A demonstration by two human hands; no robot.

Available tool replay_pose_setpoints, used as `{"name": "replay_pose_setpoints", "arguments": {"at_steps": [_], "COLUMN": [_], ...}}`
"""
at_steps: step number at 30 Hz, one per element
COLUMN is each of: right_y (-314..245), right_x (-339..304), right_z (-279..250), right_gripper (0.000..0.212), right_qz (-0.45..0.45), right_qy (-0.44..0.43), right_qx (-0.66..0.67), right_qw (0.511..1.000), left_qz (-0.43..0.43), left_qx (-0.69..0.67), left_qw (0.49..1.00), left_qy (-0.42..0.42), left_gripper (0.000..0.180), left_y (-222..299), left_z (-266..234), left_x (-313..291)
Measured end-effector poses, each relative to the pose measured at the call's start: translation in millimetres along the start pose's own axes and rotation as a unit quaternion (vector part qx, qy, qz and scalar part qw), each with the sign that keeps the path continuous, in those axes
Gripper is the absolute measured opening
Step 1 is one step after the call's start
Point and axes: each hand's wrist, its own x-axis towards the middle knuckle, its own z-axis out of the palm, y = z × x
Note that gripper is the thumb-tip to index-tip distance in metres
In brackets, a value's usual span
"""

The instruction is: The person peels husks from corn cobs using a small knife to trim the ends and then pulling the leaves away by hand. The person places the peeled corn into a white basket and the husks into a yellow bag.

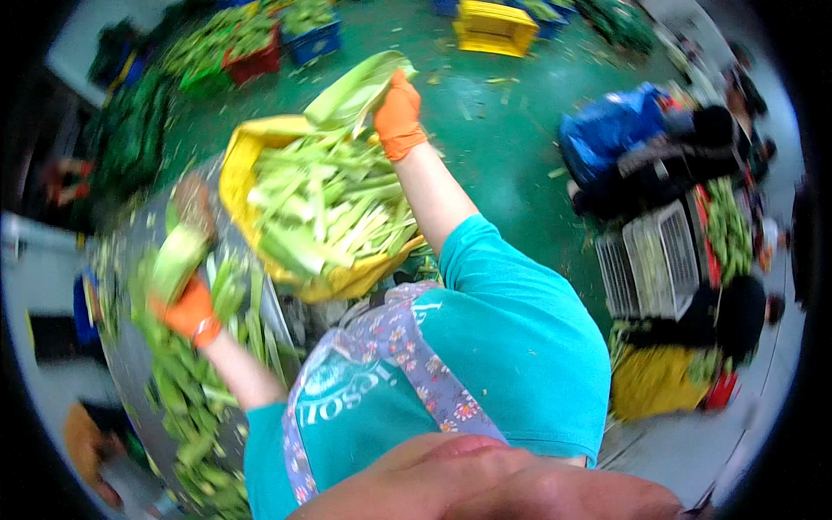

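My left hand (186,310), in an orange glove, is closed around a thick pale green vegetable stalk (178,251) over the grey table (130,225). A brown, blurred, root-like end (196,204) shows just beyond the stalk. My right hand (399,113), also gloved in orange, grips a broad pale green leaf (347,94) at its side, above the far rim of a yellow sack (238,173). Inside the open sack lies a heap of cut leaves and strips (334,199). My left fingers are partly smeared by motion.
Green stalks (195,433) cover the table on my left. Beyond the sack, red (253,59), blue (312,42) and yellow crates (494,28) stand on the green floor (503,130), some filled with greens. Toward the right are people, a blue bag (611,130) and white crates (660,260).
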Motion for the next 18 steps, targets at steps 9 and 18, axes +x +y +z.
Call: {"name": "replay_pose_setpoints", "arguments": {"at_steps": [9, 18], "right_y": [16, -101], "right_x": [-53, -250], "right_z": [4, -77], "right_gripper": [0.066, 0.066], "right_qz": [-0.027, 0.361], "right_qy": [-0.137, -0.212], "right_qx": [-0.515, -0.194], "right_qw": [0.846, 0.887], "left_qz": [-0.173, -0.355], "left_qx": [0.109, 0.385], "left_qw": [0.978, 0.793], "left_qy": [0.043, -0.312], "left_gripper": [0.058, 0.062], "left_y": [-75, -200], "left_z": [21, 68], "left_x": [-17, -74]}}
